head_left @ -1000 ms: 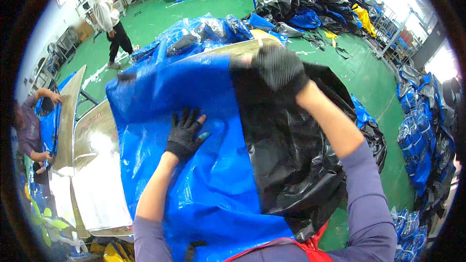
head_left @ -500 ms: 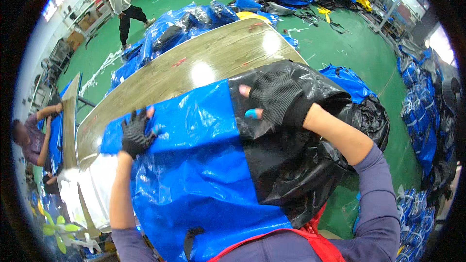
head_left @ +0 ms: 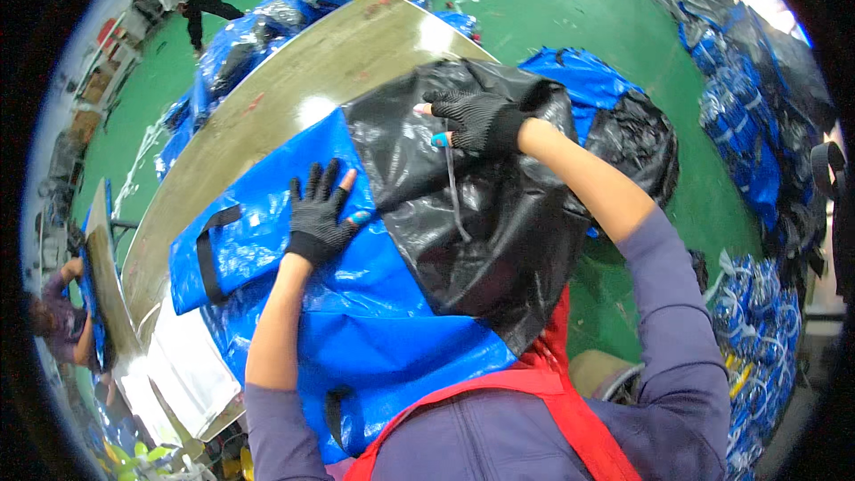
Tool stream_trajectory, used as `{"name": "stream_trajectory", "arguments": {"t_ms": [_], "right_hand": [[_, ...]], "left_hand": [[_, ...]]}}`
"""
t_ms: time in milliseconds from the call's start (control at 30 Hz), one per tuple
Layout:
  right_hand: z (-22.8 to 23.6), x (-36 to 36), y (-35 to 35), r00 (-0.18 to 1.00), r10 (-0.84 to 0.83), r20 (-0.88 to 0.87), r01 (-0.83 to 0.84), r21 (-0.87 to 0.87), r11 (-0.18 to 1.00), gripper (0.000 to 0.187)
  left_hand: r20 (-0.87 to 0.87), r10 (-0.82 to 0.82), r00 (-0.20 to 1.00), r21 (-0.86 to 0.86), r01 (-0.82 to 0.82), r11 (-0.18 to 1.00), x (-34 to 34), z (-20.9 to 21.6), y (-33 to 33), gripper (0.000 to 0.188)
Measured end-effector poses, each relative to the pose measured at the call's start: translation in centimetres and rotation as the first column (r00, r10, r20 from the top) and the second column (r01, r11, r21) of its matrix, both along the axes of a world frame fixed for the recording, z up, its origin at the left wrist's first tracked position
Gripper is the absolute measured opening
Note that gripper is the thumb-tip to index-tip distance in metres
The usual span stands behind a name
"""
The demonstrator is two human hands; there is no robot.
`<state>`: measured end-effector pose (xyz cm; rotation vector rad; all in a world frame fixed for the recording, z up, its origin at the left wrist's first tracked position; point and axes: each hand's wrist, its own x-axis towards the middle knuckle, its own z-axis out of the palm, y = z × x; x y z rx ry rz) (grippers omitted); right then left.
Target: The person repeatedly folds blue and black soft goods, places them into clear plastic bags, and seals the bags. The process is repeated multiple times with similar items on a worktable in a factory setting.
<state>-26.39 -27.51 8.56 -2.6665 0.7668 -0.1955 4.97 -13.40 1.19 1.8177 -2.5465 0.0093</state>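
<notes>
across the near side of the bench (head_left: 267,125), a blue-and-black sheet (head_left: 401,258) is spread, the wood-grain top being left showing toward the far corner. the hands are held well apart: the left hand (head_left: 321,221) is laid palm down on the blue part, fingers fanned, and the right hand (head_left: 474,123) is rested on the black part, thumb and forefinger parted. a pale cord (head_left: 458,200) is seen just beside the right thumb; whether it is touched cannot be told.

for good smoothing, the blue part is best pinned by the left palm while creases are pushed toward the bench's right edge; the cord and the black strap (head_left: 209,258) near the left edge should be kept clear of folds.

beyond the far left edge, a blue heap (head_left: 236,49) appears to be wrapped in clear plastic. off the right edge, a bulging bundle (head_left: 637,135) is seen; its contents, if any, are hidden.
</notes>
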Motion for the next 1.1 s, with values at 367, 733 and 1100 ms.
{"name": "stream_trajectory", "arguments": {"t_ms": [367,733,1100], "right_hand": [[-1.8,-12.7,21.4,0.962,-0.059,0.267,0.157,-0.366,0.917,0.047],[3.0,-11.7,15.8,0.965,0.088,0.248,0.025,-0.419,0.908,0.013],[-1.8,-3.6,0.9,0.916,-0.199,-0.348,0.241,0.082,0.967,0.053]], "left_hand": [[-0.389,-0.530,0.753,-0.208,0.489,0.847,-13.8,4.1,0.4,0.066],[-0.363,-0.614,0.701,-0.160,0.602,0.782,-19.2,-1.5,-1.1,0.046],[-0.308,-0.068,0.949,0.267,0.154,0.951,9.6,8.7,19.4,0.040]]}}
